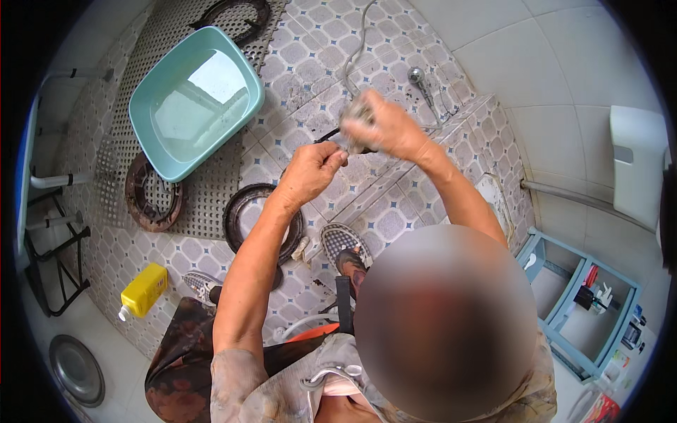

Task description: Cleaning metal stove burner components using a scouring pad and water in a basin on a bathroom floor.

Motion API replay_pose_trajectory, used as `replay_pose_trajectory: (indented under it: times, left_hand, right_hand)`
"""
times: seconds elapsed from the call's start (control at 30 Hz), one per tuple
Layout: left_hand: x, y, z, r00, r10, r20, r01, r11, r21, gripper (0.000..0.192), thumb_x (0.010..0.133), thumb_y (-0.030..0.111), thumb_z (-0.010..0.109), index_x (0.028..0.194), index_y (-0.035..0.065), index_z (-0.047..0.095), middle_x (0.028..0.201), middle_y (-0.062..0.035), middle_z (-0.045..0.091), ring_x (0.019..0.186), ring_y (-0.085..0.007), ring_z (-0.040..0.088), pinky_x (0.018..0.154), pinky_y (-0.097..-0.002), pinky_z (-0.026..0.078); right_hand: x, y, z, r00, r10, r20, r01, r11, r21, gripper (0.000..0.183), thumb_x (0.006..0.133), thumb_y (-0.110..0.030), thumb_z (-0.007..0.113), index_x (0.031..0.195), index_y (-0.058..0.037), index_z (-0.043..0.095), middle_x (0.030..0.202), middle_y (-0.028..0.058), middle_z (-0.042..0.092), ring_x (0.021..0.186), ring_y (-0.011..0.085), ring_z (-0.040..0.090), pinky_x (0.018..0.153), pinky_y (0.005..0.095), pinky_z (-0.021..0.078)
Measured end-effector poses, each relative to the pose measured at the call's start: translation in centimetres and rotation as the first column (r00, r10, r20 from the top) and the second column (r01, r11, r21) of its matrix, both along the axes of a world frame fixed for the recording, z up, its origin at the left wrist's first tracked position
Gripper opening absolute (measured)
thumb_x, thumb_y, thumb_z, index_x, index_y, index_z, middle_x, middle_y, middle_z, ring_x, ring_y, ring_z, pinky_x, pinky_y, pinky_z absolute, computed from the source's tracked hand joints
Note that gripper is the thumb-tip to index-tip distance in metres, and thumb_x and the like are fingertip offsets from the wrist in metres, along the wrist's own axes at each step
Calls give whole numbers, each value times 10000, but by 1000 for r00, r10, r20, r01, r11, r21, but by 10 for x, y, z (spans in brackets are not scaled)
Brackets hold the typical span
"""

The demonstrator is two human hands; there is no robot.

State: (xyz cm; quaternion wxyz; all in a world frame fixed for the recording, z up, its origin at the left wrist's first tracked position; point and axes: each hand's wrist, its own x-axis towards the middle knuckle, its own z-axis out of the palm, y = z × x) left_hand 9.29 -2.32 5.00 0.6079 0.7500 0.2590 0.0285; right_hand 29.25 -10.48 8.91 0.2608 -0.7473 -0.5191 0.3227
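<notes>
My left hand pinches a small dark piece, mostly hidden behind my fingers, so its kind is unclear. Just to the right, my right hand grips a greyish wad that looks like a metal scouring pad, blurred by motion. The pad meets the dark piece near my left fingertips. Below my left forearm, a sooty round ring lies flat on the tiles, partly covered by the arm. Left of my hands stands a turquoise plastic basin with water in it.
A shower head and its hose lie on the floor. Sooty burner parts rest on a perforated mat beside the basin. A yellow bottle is at lower left, a blue shelf rack at right. A tiled step edge crosses the floor.
</notes>
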Motion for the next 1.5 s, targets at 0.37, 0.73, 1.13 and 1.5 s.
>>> replay_pose_trajectory:
  times: [0.37,0.73,1.13,1.5]
  left_hand:
    - [7,-10,-2,991,-131,-17,132,973,191,216,954,195,648,884,-6,684,661,-112,596,611,-177,522,610,-347,454]
    - [-1,6,1,999,18,49,-18,1000,-7,269,972,240,629,881,-5,689,617,-46,462,611,-115,423,567,-314,391]
    - [4,-8,0,996,-44,77,42,999,17,286,988,248,612,857,2,679,621,-20,501,608,-120,442,583,-317,410]
    - [17,21,-6,923,385,29,-323,811,-487,288,1022,257,550,826,54,607,586,94,396,446,-24,276,408,-223,203]
  right_hand:
    - [21,-2,-54,934,29,356,-13,999,-47,511,887,-368,690,1046,72,485,786,332,642,772,500,652,688,518,533]
    - [-3,-14,-6,999,35,-10,-35,997,69,541,907,-392,695,1140,45,480,870,253,687,800,369,704,744,441,561]
    - [43,-4,-66,974,-207,87,202,977,72,511,899,-353,707,1096,72,502,868,281,683,822,413,691,745,471,548]
    - [-3,-17,-62,681,-481,-552,698,654,291,381,1015,-342,593,1145,9,523,1012,138,701,853,191,677,820,316,541]
